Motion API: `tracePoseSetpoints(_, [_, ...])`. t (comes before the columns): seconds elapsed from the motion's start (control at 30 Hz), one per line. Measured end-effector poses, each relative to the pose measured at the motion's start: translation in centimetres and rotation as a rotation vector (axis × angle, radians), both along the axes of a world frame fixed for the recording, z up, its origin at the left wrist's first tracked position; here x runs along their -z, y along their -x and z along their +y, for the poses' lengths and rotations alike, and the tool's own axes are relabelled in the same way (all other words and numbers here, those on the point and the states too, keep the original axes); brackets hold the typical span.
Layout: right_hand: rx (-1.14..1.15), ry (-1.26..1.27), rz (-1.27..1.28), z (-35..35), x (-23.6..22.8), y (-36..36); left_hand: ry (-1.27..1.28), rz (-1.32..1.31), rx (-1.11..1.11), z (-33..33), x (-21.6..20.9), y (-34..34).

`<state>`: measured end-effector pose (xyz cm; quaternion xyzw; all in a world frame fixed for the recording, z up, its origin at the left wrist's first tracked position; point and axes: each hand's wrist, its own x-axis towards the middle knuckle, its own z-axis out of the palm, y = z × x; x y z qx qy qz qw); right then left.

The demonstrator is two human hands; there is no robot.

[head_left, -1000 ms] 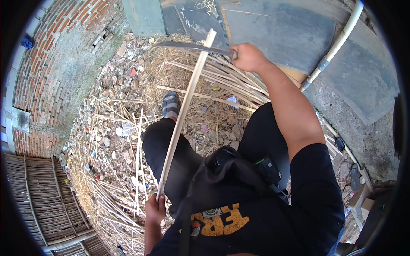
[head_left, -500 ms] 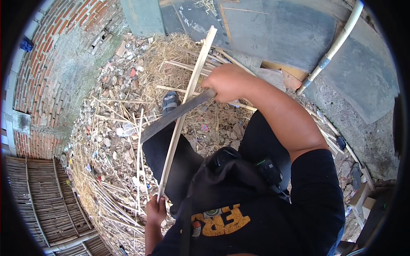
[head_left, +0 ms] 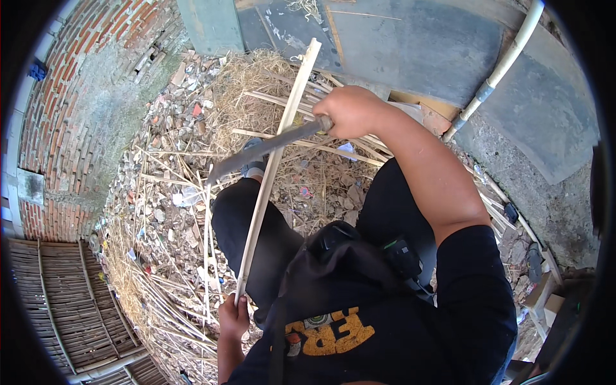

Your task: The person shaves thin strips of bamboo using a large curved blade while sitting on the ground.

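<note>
My left hand (head_left: 234,317) is closed round the near end of a long pale bamboo strip (head_left: 264,192), which slants up and away past my left knee. In my right hand (head_left: 346,114) is the handle of a machete (head_left: 269,146), gripped in a fist. Its dark, broad blade lies across the strip, pointing left and slightly toward me, with the tip above my left knee. Whether the edge touches the strip, I cannot tell. Part of my sandalled left foot (head_left: 254,153) shows behind the blade.
Rubble and several split strips (head_left: 208,244) cover the ground on the left. Beyond my feet lies a heap of dry shavings (head_left: 247,90). A brick wall (head_left: 70,141) stands left, a bamboo slat panel (head_left: 77,301) lower left, and a pale pipe (head_left: 497,74) leans at far right.
My right hand and the machete have shifted slightly right and away from me, and the blade now lies higher along the strip. The strip's far end has moved a little left.
</note>
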<state>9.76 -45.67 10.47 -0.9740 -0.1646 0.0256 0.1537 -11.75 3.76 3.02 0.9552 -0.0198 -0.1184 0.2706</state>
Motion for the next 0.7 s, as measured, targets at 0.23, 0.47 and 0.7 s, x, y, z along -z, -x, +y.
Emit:
tracePoseSetpoints(0.23, [0.627,-0.216,-0.055,-4.9,0.7,-2.8,-0.01,-0.044,0.016,0.2,0.8,-0.7])
tracePoseSetpoints(0.47, [0.279,-0.139,0.033,-2.6,0.4,-1.1,-0.008,-0.045,0.036,-0.1,0.7,-0.3])
tracePoseSetpoints(0.7, [0.427,-0.288,-0.078,-5.2,1.9,-2.0,-0.042,-0.062,0.043,-0.3,0.3,-0.4])
